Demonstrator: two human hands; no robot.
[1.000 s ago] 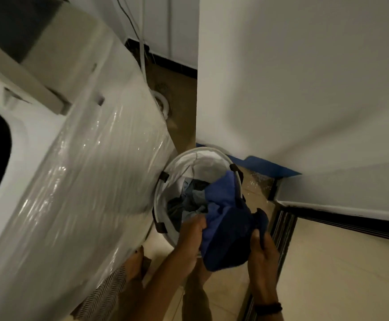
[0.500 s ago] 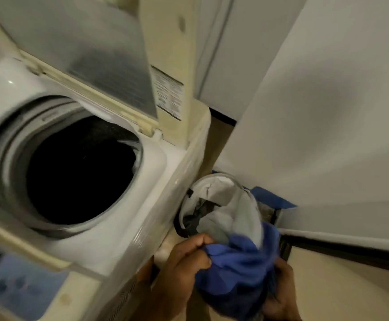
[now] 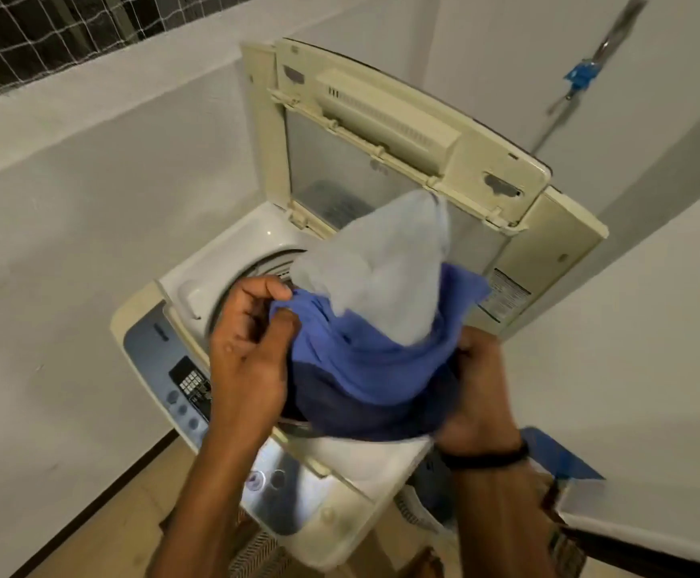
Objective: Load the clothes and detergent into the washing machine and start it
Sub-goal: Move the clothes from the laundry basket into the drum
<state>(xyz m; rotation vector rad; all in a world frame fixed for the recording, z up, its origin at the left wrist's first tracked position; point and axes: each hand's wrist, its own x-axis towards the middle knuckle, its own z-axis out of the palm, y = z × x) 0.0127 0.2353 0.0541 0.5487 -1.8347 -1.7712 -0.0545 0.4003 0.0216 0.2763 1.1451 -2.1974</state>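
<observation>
Clothes (image 3: pixel 375 360) bunched, blue, navy, pale grey, gripped by left hand (image 3: pixel 248 352), right hand (image 3: pixel 479 390)

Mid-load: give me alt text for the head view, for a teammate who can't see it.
The left hand and right hand grip a bundle of clothes, blue with a pale grey piece on top, over the open top-loading washing machine. Its lid stands raised behind.
</observation>
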